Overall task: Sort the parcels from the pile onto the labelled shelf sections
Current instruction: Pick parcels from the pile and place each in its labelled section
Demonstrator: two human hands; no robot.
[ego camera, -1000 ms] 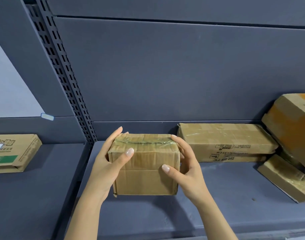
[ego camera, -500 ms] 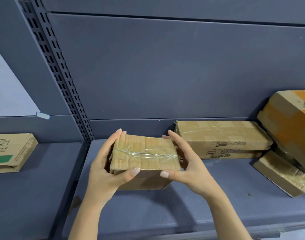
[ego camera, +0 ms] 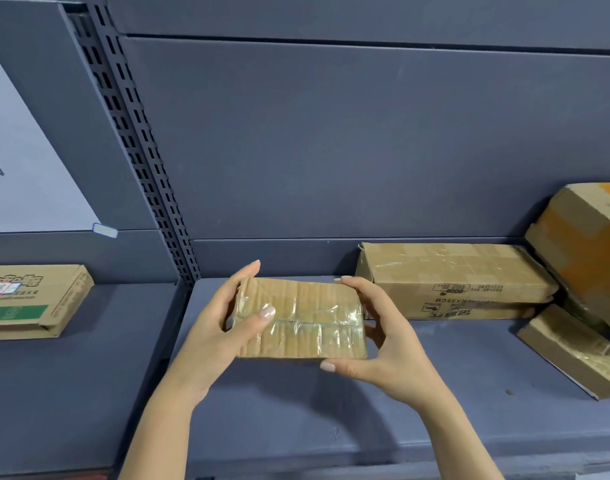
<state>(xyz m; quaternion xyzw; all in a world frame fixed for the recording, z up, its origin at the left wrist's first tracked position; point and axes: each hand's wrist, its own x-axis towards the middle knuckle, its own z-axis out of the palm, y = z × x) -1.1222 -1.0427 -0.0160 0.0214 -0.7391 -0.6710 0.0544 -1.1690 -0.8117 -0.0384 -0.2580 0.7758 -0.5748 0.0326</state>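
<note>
The small brown cardboard parcel wrapped in clear tape (ego camera: 300, 320) has been tipped over since a second ago: then its plain side faced me, now its taped, seamed face is turned up. Both hands are clamped on it, one at each end. The left hand (ego camera: 213, 327) has its thumb laid across the taped face and its fingers behind the left end; the right hand (ego camera: 390, 348) has its thumb along the lower right edge and its fingers curled over the far right corner. The parcel sits over the left front part of the dark grey shelf board (ego camera: 435, 393); I cannot tell whether it touches the board. Further right lies a flat tan taped parcel (ego camera: 573, 351), tilted, with a large cardboard box with orange patches (ego camera: 587, 244) leaning above it. Behind the hands, against the back panel, lies a long low cardboard box with black print (ego camera: 452, 278). On the neighbouring shelf to the left is a flat cardboard box with green and red print (ego camera: 33, 299). A slotted metal upright (ego camera: 141, 161) divides the two sections, and a white printed sheet (ego camera: 19, 161) hangs on the left panel.
</note>
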